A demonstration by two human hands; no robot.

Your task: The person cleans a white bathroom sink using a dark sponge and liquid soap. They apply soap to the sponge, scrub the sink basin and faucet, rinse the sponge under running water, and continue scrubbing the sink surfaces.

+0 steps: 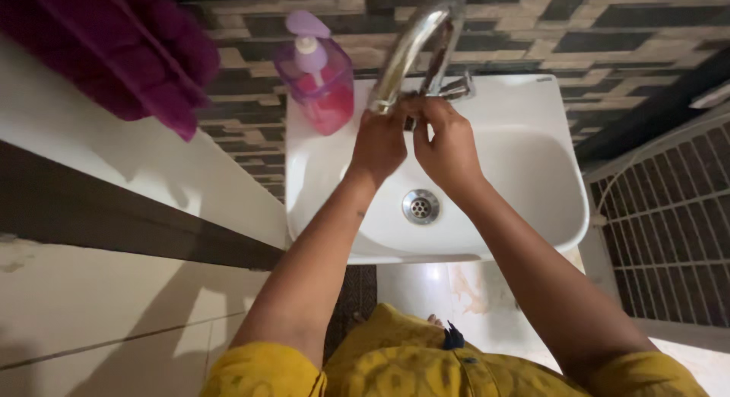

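Note:
Both my hands are raised over a white wash basin (547, 214), right under the mouth of a curved chrome tap (414, 43). My left hand (378, 146) has its fingers bunched at the spout's tip. My right hand (449, 150) sits beside it, fingertips touching the left hand's fingers near the spout. Whether water runs is not visible. The basin's metal drain (420, 206) lies below my wrists. My sleeves are yellow.
A pink liquid soap pump bottle (319, 81) stands on the basin's left rim. A magenta towel (122, 51) hangs at the upper left above a white wall. A white metal grille (669, 237) is to the right. Patterned dark tiles lie behind the basin.

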